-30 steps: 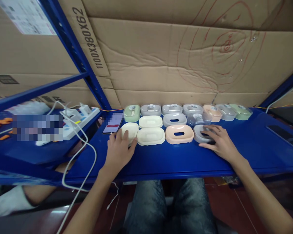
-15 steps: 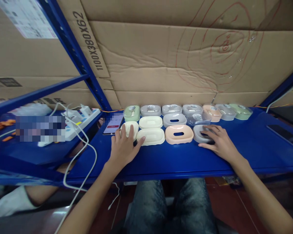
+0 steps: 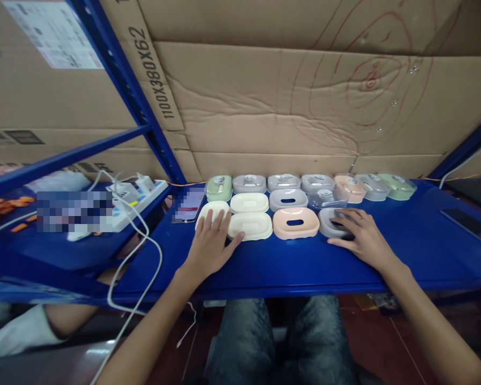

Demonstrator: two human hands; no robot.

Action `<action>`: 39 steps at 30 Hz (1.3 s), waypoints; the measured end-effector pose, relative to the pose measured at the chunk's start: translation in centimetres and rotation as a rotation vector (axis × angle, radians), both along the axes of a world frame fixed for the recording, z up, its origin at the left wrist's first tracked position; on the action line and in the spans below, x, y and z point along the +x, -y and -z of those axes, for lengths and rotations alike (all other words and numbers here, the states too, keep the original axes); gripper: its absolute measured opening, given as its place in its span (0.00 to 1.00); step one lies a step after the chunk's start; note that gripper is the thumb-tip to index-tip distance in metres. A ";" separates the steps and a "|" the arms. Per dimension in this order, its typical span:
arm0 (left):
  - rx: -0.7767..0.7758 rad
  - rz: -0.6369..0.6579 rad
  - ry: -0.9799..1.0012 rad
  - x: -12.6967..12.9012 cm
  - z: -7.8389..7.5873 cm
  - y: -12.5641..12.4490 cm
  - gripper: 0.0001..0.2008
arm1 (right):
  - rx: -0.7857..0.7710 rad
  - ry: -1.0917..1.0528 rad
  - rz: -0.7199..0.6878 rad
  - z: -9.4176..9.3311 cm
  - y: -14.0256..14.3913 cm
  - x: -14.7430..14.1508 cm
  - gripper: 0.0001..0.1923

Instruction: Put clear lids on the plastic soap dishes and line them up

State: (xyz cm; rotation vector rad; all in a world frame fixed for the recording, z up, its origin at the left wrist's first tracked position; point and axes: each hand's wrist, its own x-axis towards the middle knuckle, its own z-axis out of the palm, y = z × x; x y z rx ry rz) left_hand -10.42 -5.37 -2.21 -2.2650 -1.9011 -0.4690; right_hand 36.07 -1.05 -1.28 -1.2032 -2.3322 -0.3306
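**Both hands resting on soap dishes at shelf front**

Left hand (image 3: pixel 210 243) lies flat, fingers spread, on the cream soap dish (image 3: pixel 213 210) at the left end of the front row on the blue shelf (image 3: pixel 288 262). Right hand (image 3: pixel 361 238) rests open, fingers curved, over the grey soap dish (image 3: pixel 327 221) beside the peach soap dish (image 3: pixel 295 222). A phone (image 3: pixel 189 203) lies just left of the dishes.

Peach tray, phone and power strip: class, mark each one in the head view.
Peach tray (image 3: pixel 295 223): head view, on its front rim below the slot.
Phone (image 3: pixel 189 204): head view, middle of its screen.
Power strip (image 3: pixel 138 197): head view, on its white top beside the plugs.
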 end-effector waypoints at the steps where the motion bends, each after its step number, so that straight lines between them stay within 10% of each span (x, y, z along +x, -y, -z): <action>1: -0.013 -0.001 -0.001 0.0 0.0 0.0 0.40 | 0.002 -0.002 -0.002 0.0 0.0 0.0 0.31; 20: 0.073 0.020 0.051 0.2 -0.9 -0.4 0.34 | 0.008 -0.008 0.001 0.4 -0.2 0.2 0.31; 31: -0.018 -0.355 0.233 0.9 -7.5 -11.5 0.38 | 0.015 -0.013 -0.002 0.5 -0.3 0.3 0.31; 39: -0.106 -0.477 0.268 0.8 -7.6 -15.1 0.37 | 0.023 -0.026 -0.026 0.7 -0.5 0.6 0.31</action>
